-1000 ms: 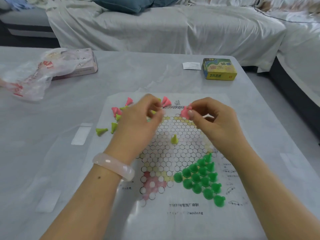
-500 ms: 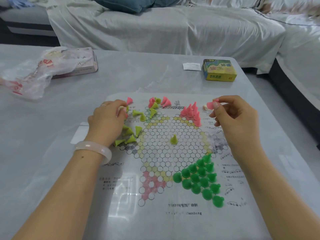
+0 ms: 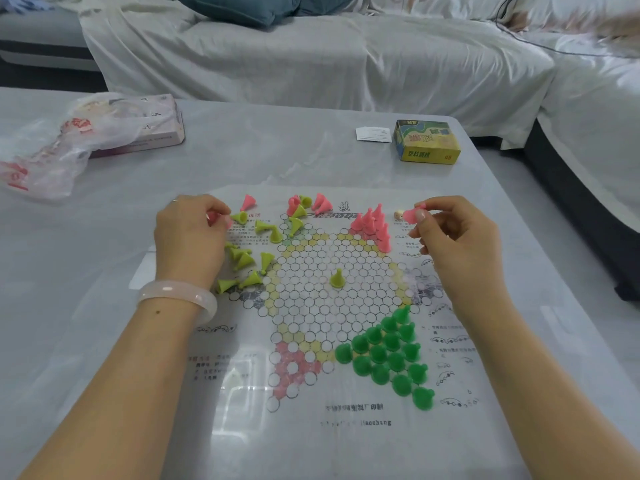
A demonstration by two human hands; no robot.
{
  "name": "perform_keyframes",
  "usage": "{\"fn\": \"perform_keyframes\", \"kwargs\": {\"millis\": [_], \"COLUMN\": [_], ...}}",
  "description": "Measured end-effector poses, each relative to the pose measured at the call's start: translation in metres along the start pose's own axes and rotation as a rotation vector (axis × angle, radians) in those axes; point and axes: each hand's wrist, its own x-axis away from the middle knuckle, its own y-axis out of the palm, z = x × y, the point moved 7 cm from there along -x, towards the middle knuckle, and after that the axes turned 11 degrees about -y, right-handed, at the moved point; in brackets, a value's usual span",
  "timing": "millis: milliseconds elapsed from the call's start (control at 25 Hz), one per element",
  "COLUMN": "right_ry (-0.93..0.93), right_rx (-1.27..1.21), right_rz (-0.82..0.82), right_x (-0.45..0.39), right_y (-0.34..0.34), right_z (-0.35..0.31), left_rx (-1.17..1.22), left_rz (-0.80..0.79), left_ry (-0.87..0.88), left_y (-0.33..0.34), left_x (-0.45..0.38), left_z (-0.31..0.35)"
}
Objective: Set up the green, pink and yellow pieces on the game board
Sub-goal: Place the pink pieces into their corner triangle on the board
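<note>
Green pieces (image 3: 388,355) fill their corner at 5 o'clock on the board (image 3: 322,427): done. Pink pieces (image 3: 372,225) partly stand at 1 o'clock; more lie loose at 12. Yellow pieces (image 3: 247,259) lie scattered at 10, one upright mid-board. Right hand (image 3: 453,233) pinches a pink piece; left hand (image 3: 188,233) grips another.

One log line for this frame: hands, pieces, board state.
left hand: holds pink piece | right hand: pinches pink piece | green pieces: set up | pink cluster: partly placed | yellow pieces: mostly loose
</note>
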Motion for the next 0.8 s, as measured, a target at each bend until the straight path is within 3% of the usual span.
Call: {"fn": "perform_keyframes", "kwargs": {"millis": [240, 560, 800], "right_ry": [-0.011, -0.069, -0.072], "right_rx": [0.132, 0.536, 0.68], "right_rz": [-0.083, -0.309, -0.304], "right_x": [-0.004, -0.013, -0.011], "right_y": [0.014, 0.048, 0.051], "right_z": [0.008, 0.01, 0.012], "left_rx": [0.247, 0.221, 0.246], "left_rz": [-0.12, -0.183, -0.194], "left_ry": [0.054, 0.095, 0.104], "left_y": [-0.017, -0.006, -0.005], "left_x": [0.029, 0.039, 0.038], "left_z": [0.029, 0.035, 0.036]}}
